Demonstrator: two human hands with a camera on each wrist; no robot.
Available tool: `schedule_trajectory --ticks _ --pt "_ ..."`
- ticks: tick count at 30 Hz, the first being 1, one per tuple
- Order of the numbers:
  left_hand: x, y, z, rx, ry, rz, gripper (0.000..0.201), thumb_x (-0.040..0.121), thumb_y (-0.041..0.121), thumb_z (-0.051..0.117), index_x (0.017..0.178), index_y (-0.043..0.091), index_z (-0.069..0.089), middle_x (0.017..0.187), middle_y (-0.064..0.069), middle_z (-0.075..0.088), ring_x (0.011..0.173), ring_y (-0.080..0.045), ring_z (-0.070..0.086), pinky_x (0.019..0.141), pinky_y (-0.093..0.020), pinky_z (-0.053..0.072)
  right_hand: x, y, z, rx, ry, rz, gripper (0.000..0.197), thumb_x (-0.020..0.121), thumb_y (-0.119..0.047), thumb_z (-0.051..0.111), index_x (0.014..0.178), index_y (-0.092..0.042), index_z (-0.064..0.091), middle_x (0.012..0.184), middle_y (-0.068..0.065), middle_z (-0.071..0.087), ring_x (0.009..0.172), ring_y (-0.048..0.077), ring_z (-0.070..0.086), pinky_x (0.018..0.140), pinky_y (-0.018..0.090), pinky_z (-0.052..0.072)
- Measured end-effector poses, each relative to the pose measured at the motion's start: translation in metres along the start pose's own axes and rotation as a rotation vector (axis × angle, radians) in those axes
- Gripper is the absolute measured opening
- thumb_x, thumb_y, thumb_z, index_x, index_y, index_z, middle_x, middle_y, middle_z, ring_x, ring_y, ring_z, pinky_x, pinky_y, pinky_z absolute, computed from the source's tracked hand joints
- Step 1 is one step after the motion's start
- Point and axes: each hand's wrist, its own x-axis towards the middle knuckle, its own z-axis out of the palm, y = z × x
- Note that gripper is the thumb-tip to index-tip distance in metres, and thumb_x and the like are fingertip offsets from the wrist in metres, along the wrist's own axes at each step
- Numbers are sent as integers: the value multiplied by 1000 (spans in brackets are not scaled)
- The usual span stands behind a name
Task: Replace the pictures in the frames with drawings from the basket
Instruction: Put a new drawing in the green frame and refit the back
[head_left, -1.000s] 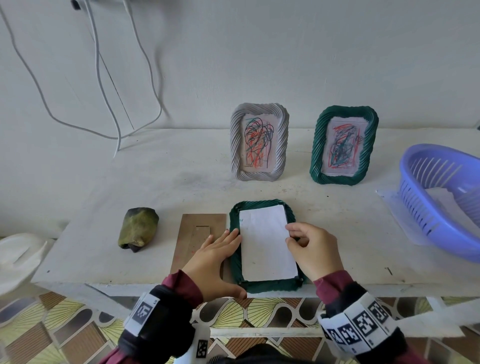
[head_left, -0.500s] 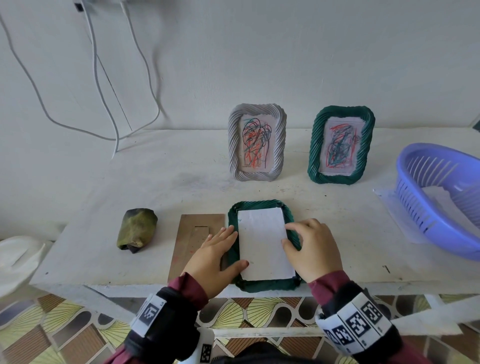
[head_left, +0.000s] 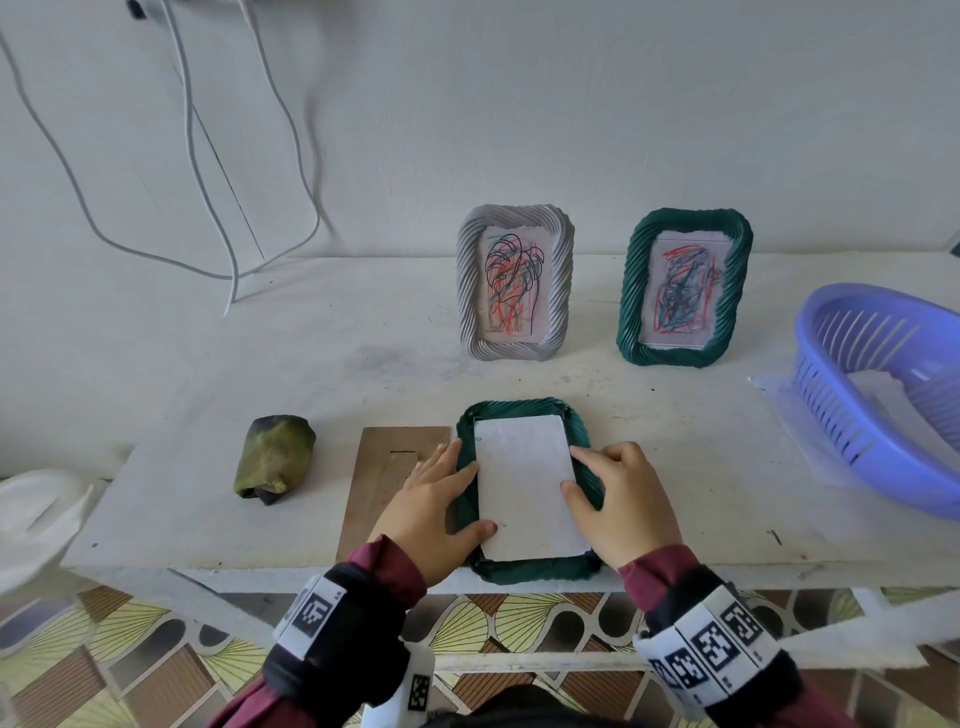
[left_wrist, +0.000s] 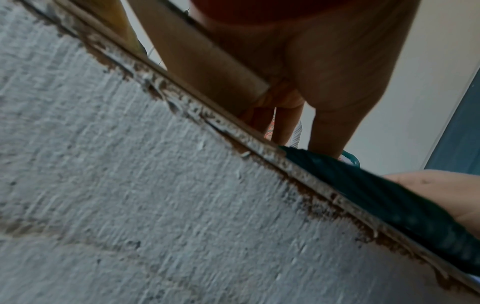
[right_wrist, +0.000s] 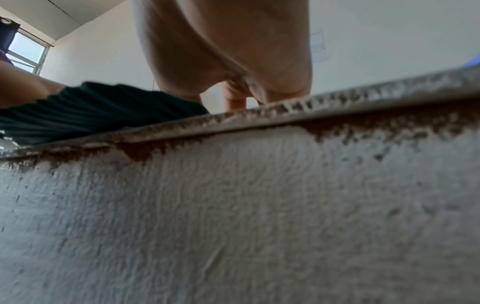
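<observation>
A dark green frame (head_left: 524, 408) lies face down at the table's front edge, with a blank white sheet (head_left: 522, 483) lying in its back. My left hand (head_left: 457, 493) rests on the frame's left rim with straight fingers, its thumb pressing the sheet's lower left corner. On the right rim lies my right hand (head_left: 587, 473), index and thumb touching the sheet's right edge. In the wrist views the frame (left_wrist: 376, 195) (right_wrist: 91, 107) overhangs the table's rough edge beneath each palm. The brown backing board (head_left: 389, 457) lies left of the frame. The purple basket (head_left: 831, 415) at the right holds paper.
Two frames stand upright at the back with scribble drawings, one grey (head_left: 467, 286) and one green (head_left: 631, 296). A crumpled green-brown lump (head_left: 275, 452) sits at the left. A loose sheet (head_left: 784, 400) lies under the basket. White cables (head_left: 208, 182) hang on the wall.
My right hand slid down the sheet's right edge and flattened over the rim. My left thumb moved onto the sheet's lower left corner. The sheet sits squarer in the frame.
</observation>
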Motion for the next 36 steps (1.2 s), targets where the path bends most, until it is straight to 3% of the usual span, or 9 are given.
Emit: schedule_trajectory --ticks 15,18,21,23,27,29,32,35,36 --pt "1 -2 0 17 1 -10 66 87 38 56 143 23 25 155 4 6 143 -10 0 111 -20 -3 -3 0 2 -40 8 -46 44 88 -31 56 130 -23 51 117 5 47 106 17 47 81 25 45" --pt "0 -4 -2 -28 135 -75 58 88 31 56 141 23 33 153 2 20 142 -14 13 115 -27 11 -3 1 2 -35 1 -42 44 88 -32 55 131 -25 50 117 4 46 106 16 47 82 25 45" --pt "-3 -12 -4 -14 342 -240 55 84 26 61 135 18 43 146 -5 36 136 -22 29 109 -33 27 -4 2 2 -37 -5 -37 44 88 -32 54 132 -26 49 119 4 46 106 17 47 83 25 45" --pt "-5 -16 -4 10 379 -331 57 82 27 64 133 14 44 140 -7 44 130 -25 38 104 -34 34 -4 4 4 -23 9 -40 43 88 -31 56 130 -25 51 117 5 48 104 18 49 82 27 45" --pt "-10 -23 -3 -7 413 -352 60 76 30 70 129 13 48 122 -8 59 106 -28 58 87 -38 49 -3 5 7 13 41 -45 40 86 -28 58 126 -24 55 113 5 49 103 21 50 79 28 45" --pt "-12 -23 -5 -58 461 -353 54 75 25 71 125 14 53 112 -9 65 95 -28 61 80 -34 50 -1 6 8 13 42 -44 41 86 -27 58 127 -24 54 114 5 49 104 20 49 80 27 44" --pt "-14 -23 -14 -196 562 -362 40 72 16 73 110 16 62 103 -6 67 94 -21 61 79 -25 44 2 8 9 37 93 -65 45 84 -22 61 128 -21 53 118 7 49 107 23 47 82 30 43" --pt "-17 -22 -26 -377 596 -367 28 72 11 73 95 23 63 95 -2 66 91 -14 62 80 -26 47 5 5 8 72 200 -143 44 82 -20 61 126 -18 54 119 9 53 107 24 46 86 34 45" --pt "-17 -21 -29 -436 599 -357 27 72 9 73 91 25 62 91 0 67 88 -14 63 80 -29 50 5 3 7 96 229 -194 42 83 -23 57 125 -18 54 118 7 55 107 21 46 89 31 43"
